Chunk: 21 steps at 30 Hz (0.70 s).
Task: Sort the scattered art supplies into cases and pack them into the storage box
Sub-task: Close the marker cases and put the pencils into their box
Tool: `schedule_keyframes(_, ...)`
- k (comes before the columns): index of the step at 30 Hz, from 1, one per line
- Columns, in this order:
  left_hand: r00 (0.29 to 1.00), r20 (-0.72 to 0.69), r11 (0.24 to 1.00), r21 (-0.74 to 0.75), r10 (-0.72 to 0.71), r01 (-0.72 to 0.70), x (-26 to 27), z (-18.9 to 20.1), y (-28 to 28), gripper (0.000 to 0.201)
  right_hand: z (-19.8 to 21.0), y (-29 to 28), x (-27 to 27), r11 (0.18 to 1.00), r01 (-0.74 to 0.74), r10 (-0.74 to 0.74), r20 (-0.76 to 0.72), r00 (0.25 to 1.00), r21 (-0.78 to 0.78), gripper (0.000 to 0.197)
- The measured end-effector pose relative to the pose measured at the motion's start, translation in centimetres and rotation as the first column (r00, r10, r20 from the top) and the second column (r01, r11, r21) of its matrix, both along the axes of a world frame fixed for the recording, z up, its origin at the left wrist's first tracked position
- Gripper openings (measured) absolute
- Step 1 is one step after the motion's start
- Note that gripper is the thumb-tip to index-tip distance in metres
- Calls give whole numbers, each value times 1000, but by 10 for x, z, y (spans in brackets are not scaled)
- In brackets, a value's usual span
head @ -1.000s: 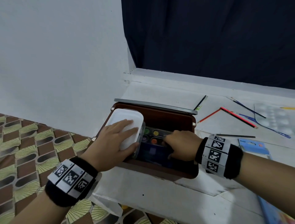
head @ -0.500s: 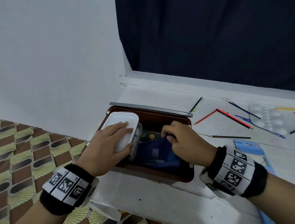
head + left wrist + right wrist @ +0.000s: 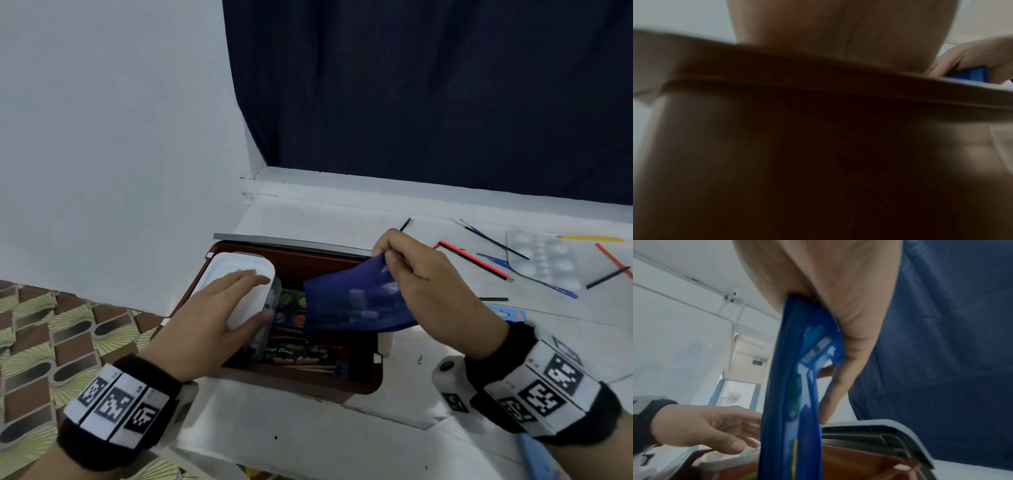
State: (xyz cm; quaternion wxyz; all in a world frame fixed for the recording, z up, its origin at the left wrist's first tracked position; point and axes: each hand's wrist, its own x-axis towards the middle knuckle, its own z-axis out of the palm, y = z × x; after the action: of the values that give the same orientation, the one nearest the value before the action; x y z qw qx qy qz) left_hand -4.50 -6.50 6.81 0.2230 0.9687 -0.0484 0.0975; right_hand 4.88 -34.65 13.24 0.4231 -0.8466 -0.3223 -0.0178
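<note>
A brown storage box (image 3: 363, 385) stands open on the white ledge, its grey lid (image 3: 291, 240) tilted up behind. Inside at the left lies a white-lidded case (image 3: 236, 274); my left hand (image 3: 219, 308) rests flat on it, thumb along its near side. My right hand (image 3: 404, 274) pinches the top of a translucent blue pouch (image 3: 352, 301) and holds it above the box. The right wrist view shows the pouch (image 3: 797, 386) hanging with a sharpener inside. Beneath it lie a watercolour palette (image 3: 291, 308) and a black paint box (image 3: 294, 356).
Loose pencils and brushes (image 3: 479, 260) lie scattered on the ledge right of the box, with a clear plastic mixing palette (image 3: 544, 260) and a blue card packet (image 3: 507, 313). A patterned cloth (image 3: 51, 342) lies at the left. A dark curtain hangs behind.
My right hand has gripped the blue pouch inside the box and lifted it up and to the right, uncovering the paints below. The left hand stayed on the white case.
</note>
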Motion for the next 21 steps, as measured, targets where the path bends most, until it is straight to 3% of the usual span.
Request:
schedule_keyframes(4,990,136,994,-89,-43,55,5,15,-33,48,-14,-30,1,984,98,-79,-129,989,147,30)
schedule_keyframes(8,984,159,981,-160,-83,109,11,18,-79,41,-37,-71,5,939,250,-157,-352,923,236,37)
schedule_keyframes(10,985,145,977,-179,-95,121,13,14,-100,41,-42,-91,6,890,355,-184,-487,854,286,38)
schedule_keyframes(14,986,97,963,-222,-135,153,14,7,-149,51,-51,-136,4,769,466,-94,-644,759,438,28)
schedule_keyframes(17,975,86,949,-223,-206,220,17,-1,-186,55,-60,-168,4,708,556,-39,-762,647,436,23)
schedule_keyframes(21,979,37,974,-99,-199,202,21,-19,-226,63,-71,-205,10,662,662,0,-883,469,351,23)
